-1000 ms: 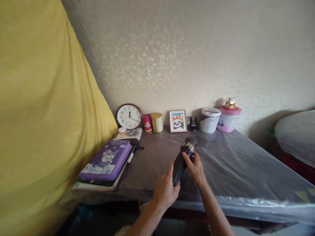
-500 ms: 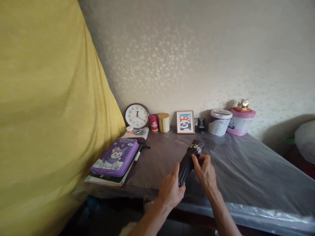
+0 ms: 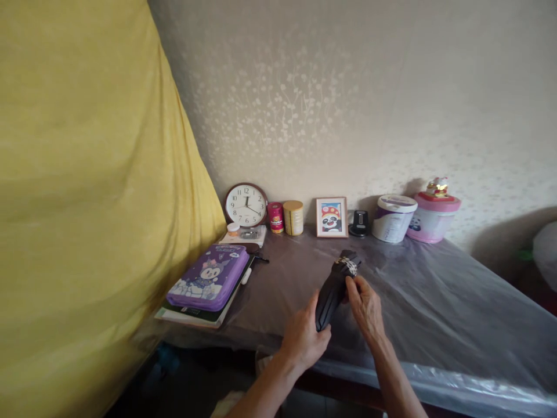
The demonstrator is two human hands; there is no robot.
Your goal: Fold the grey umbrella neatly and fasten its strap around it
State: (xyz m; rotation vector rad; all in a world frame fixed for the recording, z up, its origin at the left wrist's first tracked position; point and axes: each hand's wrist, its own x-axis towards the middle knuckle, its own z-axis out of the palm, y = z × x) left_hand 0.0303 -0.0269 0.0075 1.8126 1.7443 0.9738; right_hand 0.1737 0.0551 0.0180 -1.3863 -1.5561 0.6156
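A folded black umbrella (image 3: 331,295) with a light patterned band near its far end is held at a slant above the table's front part. My left hand (image 3: 307,335) is closed round its near end, the thumb lying along the left side. On the right side, my right hand (image 3: 364,305) pinches the umbrella's fabric just below the patterned band. Some of the right fingertips are hidden behind the umbrella.
A table (image 3: 278,290) under clear plastic stands against the wall. A purple case (image 3: 209,277) lies on books at left. Along the back are a clock (image 3: 246,205), two cans (image 3: 293,218), a framed panda picture (image 3: 331,217) and two tubs (image 3: 394,219). A yellow curtain (image 3: 87,203) hangs at left.
My right hand has shifted slightly to the right along the umbrella's side, its fingers curling more. My left hand keeps its hold. The whole view has turned slightly left.
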